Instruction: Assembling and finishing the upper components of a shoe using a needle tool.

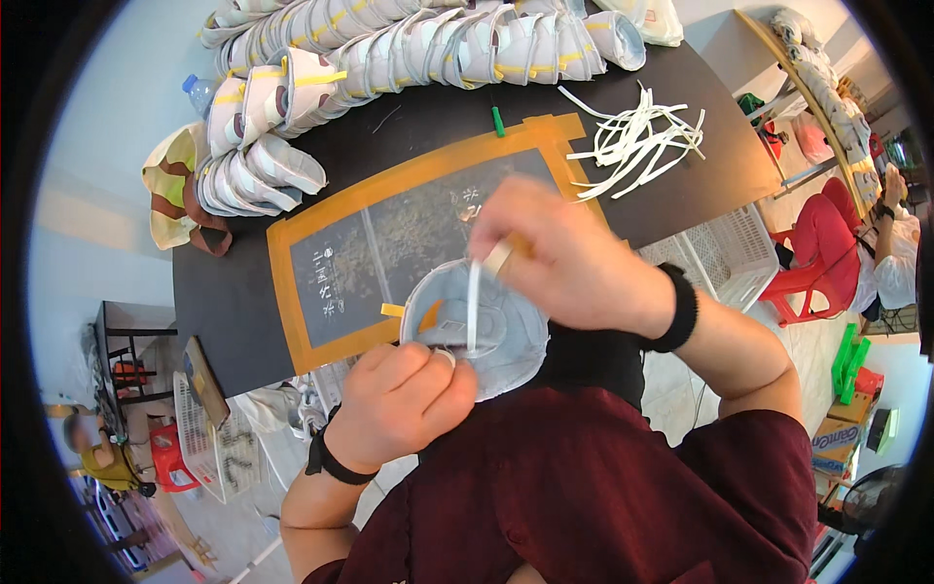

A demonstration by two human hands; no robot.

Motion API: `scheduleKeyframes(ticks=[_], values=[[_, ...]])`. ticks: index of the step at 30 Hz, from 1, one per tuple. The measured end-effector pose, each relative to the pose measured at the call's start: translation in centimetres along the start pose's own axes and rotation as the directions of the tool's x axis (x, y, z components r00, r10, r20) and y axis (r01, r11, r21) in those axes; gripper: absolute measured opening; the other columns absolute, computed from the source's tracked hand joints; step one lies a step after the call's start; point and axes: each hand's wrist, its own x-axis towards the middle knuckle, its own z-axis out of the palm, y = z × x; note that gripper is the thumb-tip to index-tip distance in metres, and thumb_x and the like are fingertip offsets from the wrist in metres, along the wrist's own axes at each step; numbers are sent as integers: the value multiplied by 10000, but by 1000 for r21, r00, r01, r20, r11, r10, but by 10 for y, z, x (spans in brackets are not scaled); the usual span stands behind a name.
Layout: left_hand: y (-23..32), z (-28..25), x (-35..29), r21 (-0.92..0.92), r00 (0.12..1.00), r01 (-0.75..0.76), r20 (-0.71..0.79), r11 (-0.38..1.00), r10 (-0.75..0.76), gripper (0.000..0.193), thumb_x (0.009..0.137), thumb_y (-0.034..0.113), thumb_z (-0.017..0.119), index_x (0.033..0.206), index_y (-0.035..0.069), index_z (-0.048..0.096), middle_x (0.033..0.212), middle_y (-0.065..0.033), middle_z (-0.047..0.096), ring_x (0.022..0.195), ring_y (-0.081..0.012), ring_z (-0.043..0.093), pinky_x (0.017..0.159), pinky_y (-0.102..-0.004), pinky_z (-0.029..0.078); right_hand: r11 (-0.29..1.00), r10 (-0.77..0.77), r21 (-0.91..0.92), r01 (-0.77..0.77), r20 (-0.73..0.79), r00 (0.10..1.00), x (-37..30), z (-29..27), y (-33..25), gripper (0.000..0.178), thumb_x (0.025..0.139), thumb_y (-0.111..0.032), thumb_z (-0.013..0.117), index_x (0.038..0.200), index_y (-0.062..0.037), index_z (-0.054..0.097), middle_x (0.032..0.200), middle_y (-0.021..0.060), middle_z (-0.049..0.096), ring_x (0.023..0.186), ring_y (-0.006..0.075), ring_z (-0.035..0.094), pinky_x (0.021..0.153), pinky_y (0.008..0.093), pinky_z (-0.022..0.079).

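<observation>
In front of my chest is a light-grey, cup-shaped padded fabric piece [520,341], its hollow side facing up. A small yellow tab sticks out at its left rim. My left hand [409,394] is closed on the near left edge of this piece, its fingertips curled over the rim. Above the far rim, my right hand [550,253] pinches the upper end of a narrow white strip [474,307], smeared a little by motion. The strip hangs straight down into the hollow, its lower end near my left fingers. Something thin and dark shows there, too small to name.
Rows of nested grey fabric pieces [467,49] line the table's far side. A pile of white strips [642,141] lies at the right, near a small green tool [498,122]. Orange tape [282,292] frames a marked panel. White crates [725,258] stand beside the table; another person [890,243] sits right.
</observation>
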Motion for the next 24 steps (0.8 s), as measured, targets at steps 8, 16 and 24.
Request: scheduleKeyframes(ticks=[8, 16, 24], values=[[-7, 6, -12, 37, 979, 106, -181, 994, -98, 359, 636, 77, 724, 992, 105, 684, 812, -18, 553, 737, -193, 570, 565, -303, 453, 743, 259, 622, -248, 75, 963, -44, -1, -5, 155, 978, -164, 551, 980, -14, 591, 960, 71, 640, 910, 140, 602, 797, 298, 485], [-10, 10, -14, -127, 954, 188, -213, 974, -212, 360, 602, 35, 766, 954, 35, 689, 822, -85, 582, 764, -299, 580, 663, -381, 487, 315, 412, 948, -36, -102, 905, -79, 46, 3, 130, 989, -107, 480, 1042, -54, 586, 897, 21, 570, 639, 46, 471, 624, 232, 445], [-7, 9, -5, -251, 908, 273, -251, 929, -335, 274, 663, 19, 740, 926, 23, 667, 846, -101, 604, 765, -287, 588, 678, -373, 478, 258, 267, 895, -364, 296, 917, -71, 55, -10, 218, 984, -80, 476, 1158, -28, 596, 978, -23, 590, 842, 38, 489, 739, 202, 410]])
